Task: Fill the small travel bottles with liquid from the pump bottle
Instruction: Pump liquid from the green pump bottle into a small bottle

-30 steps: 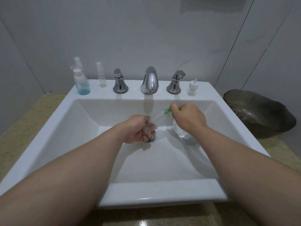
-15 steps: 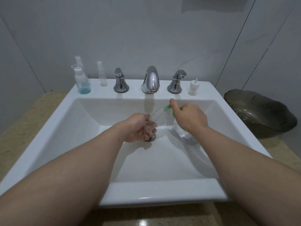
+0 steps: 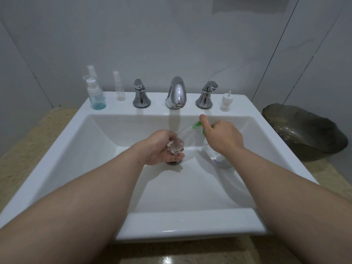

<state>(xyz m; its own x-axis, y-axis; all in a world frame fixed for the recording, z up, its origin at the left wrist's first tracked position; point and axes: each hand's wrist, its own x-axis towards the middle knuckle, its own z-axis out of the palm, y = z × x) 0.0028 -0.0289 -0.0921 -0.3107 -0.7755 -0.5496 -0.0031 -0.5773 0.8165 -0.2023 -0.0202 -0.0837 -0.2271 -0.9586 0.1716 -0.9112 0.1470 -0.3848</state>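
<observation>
- A person's left hand (image 3: 162,149) cups a small clear travel bottle (image 3: 175,147) over the middle of a white sink (image 3: 190,225), fingers curled under and around it, directly above the drain (image 3: 174,162).
- The travel bottle lies low in the palm. Its long axis appears to tilt up and right, but the clear plastic is blurred and its mouth cannot be made out.
- The right hand (image 3: 223,139) grips the neck of a clear pump bottle (image 3: 216,156), fingers wrapped around it and one finger (image 3: 203,119) raised above the green nozzle (image 3: 196,125).
- The pump bottle sits inside the basin, right of the drain. Its long axis leans from its base at lower right up towards the upper left, and the green nozzle points left, towards the travel bottle in the other hand (the two are near but apart).
- A purple scribble marks the pump bottle's lower wall.
- On the sink's back ledge, from the left: a bottle holding blue liquid (image 3: 95,97), a thin clear spray bottle (image 3: 119,88), a chrome handle (image 3: 141,98), the chrome faucet (image 3: 176,94), a second chrome handle (image 3: 206,96) and a loose white pump cap (image 3: 226,101).
- Another clear spray bottle (image 3: 91,70) stands behind the blue one.
- A dark glass bowl (image 3: 304,130) rests on the speckled counter (image 3: 28,149), right of the sink.
</observation>
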